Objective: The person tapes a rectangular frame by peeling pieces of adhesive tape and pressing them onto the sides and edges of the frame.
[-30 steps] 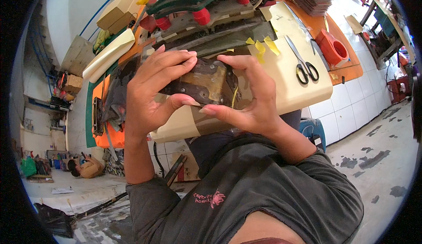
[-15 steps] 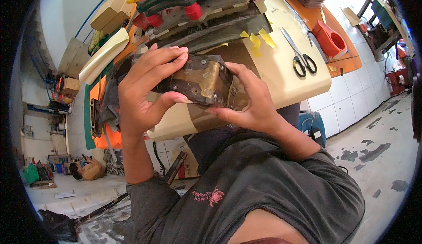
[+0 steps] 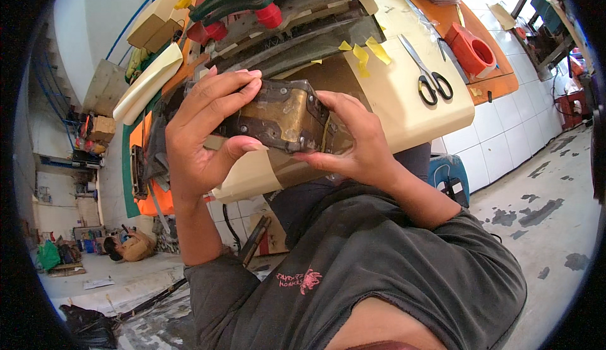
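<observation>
A dark brown, box-like piece with worn golden patches and small studs along its edges (image 3: 282,118) is held up in front of the workbench (image 3: 404,110). My left hand (image 3: 205,132) wraps its left side, fingers over the top and thumb underneath. My right hand (image 3: 356,138) grips its right side, fingers curled around the edge. A beige sheet (image 3: 252,173) hangs off the bench edge just below the piece.
Black-handled scissors (image 3: 429,78) and yellow tape strips (image 3: 366,53) lie on the beige bench top. An orange-red container (image 3: 472,50) stands at the right. Green bars with red caps (image 3: 271,3) and cardboard boxes (image 3: 151,25) lie further back. A blue stool (image 3: 448,176) stands below.
The piece and both hands have stayed together and shifted slightly lower and left in view; my left fingers have settled flatter over its top.
</observation>
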A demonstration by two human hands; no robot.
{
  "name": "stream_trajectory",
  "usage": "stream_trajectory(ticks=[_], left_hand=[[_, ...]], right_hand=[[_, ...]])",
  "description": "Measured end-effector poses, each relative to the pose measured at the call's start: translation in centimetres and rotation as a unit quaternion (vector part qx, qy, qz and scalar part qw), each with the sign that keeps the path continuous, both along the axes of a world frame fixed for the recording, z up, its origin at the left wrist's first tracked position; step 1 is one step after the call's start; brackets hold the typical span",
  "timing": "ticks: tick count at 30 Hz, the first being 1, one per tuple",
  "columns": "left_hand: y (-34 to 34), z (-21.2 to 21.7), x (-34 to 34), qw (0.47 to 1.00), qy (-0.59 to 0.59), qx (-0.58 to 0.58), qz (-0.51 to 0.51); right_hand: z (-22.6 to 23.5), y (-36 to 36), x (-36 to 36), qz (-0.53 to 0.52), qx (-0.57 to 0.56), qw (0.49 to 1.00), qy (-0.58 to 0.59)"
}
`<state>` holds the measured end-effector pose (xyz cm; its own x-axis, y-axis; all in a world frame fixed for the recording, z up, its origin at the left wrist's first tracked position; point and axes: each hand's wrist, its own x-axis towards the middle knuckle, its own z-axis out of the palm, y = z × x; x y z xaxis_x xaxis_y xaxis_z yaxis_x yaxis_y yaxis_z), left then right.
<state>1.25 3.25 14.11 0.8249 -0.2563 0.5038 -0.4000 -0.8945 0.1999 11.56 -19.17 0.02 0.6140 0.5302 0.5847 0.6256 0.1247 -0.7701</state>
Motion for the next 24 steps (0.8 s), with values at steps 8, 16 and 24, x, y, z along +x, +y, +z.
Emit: stream_trajectory(ticks=[8,16,24], left_hand=[[-2.0,2.3,0.3,0.999,0.022,0.031,-0.011],[-2.5,1.8,1.2,0.997,0.041,0.052,-0.038],[-2.2,0.9,1.3,0.998,0.023,0.039,-0.038]], right_hand=[[0.0,-0.2,0.1,-0.009,-0.006,0.999,-0.031],[0.0,-0.2,0.1,0.0,0.002,1.0,-0.015],[-1.3,-0.5,0.7,0.099,0.04,0.994,0.034]])
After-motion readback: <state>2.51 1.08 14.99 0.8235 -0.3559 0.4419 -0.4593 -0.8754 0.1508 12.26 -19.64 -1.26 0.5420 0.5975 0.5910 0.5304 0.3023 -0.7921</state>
